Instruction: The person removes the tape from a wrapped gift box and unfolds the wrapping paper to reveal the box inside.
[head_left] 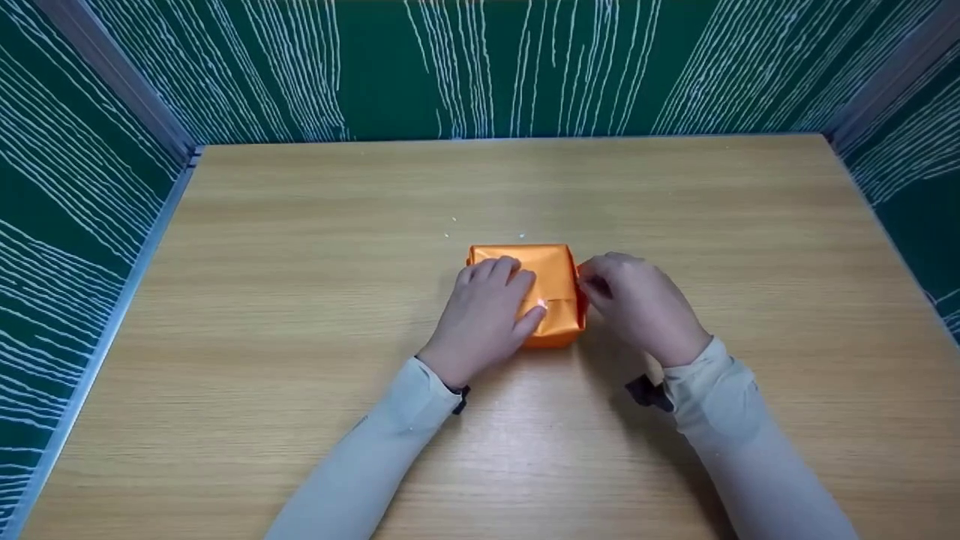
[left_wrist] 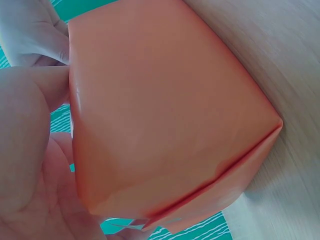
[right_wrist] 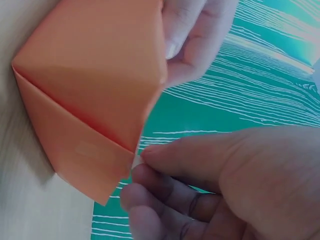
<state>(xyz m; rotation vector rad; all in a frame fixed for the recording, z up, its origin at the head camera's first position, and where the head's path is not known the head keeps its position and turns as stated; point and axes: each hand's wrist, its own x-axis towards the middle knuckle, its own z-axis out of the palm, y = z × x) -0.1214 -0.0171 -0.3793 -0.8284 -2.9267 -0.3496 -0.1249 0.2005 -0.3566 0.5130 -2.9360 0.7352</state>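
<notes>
A small box wrapped in glossy orange paper (head_left: 551, 274) stands on the table. My left hand (head_left: 480, 315) rests on its top left part, fingers spread and thumb lying along the top. At the box's right end is my right hand (head_left: 637, 300), fingers curled. In the right wrist view, its thumb and forefinger pinch a small pale piece (right_wrist: 136, 161) that looks like tape, at the edge of the folded end flap (right_wrist: 75, 140). The left wrist view shows the box's smooth front side and a shiny clear strip (left_wrist: 122, 225) by the other end fold.
The wooden table (head_left: 300, 225) carries a few tiny white scraps (head_left: 522, 235) behind the box. Green panels with white streaks (head_left: 390, 75) enclose the back and both sides. Dark straps (head_left: 649, 393) show at both cuffs.
</notes>
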